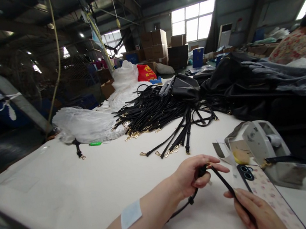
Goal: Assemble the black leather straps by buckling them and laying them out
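Observation:
A thin black strap [223,179] runs between my two hands above the white table. My left hand [195,176] is closed around one part of it, near a small gold-coloured metal piece [208,165]. A loop of the strap hangs below that hand, with a dark slider [191,200] on it. Lower right, my right hand [255,211] pinches the strap between thumb and fingers. Beyond my hands lies a bundle of black straps [179,139] with gold clasps at their near ends. My right palm hides part of the strap.
A patterned phone [270,192] lies by my right hand, beside a white tape dispenser [264,142]. A large heap of black straps [152,110] covers the far table, between clear plastic bags [89,121] and black material [248,85]. One short strap [78,149] lies left.

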Motion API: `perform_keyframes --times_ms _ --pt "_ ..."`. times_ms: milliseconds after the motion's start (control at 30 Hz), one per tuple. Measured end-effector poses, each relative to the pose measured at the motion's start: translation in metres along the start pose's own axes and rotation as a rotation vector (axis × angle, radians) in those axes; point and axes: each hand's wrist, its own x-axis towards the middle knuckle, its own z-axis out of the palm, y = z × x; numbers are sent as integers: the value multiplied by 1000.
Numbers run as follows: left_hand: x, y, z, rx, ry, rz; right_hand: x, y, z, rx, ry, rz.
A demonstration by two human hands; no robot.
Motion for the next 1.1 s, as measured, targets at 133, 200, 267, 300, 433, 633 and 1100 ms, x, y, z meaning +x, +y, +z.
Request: perform_keyframes --times_ms 133,200,267,300,433,633,1100 --pt "-1 0 3 40 11 5 1 2 -2 2 -9 24" --pt "-1 -2 6 101 9 21 2 5 -2 -6 -20 12" --pt "-1 -7 10 191 -1 17 2 6 -2 -13 -37 0" --pt "-1 -10 11 246 -2 4 2 7 -2 -12 -48 0" --pt "-3 -22 20 672 28 21 2 7 0 -1 -71 19" --pt "-13 -30 33 1335 -8 96 -8 5 -6 -296 99 -317" --pt "-11 -12 34 1159 -148 -45 -22 -33 -32 -51 417 -446"
